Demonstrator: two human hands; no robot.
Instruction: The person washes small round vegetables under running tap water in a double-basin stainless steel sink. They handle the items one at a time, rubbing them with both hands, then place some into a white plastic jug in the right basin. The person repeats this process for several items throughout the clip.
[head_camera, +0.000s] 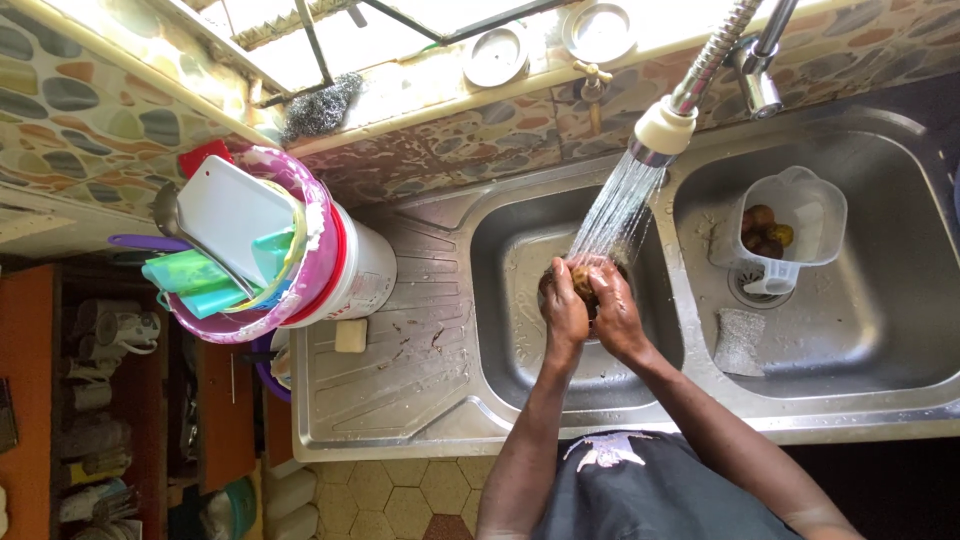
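Left hand (563, 305) and right hand (612, 310) clasp a small brown round potato (583, 282) under the faucet's spray, over the steel sink's left basin (500, 300). Best turned steadily for even rinsing.

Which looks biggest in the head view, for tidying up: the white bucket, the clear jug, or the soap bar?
1. white bucket
2. clear jug, somewhat smaller
3. soap bar, clearly smallest

All sit at similar depth, so the order seems safe.

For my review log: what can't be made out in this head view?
- Brown thing: mostly hidden between left hand and right hand and spray.
- Jug contents: too small to identify.
- Tap: top cut by frame edge.
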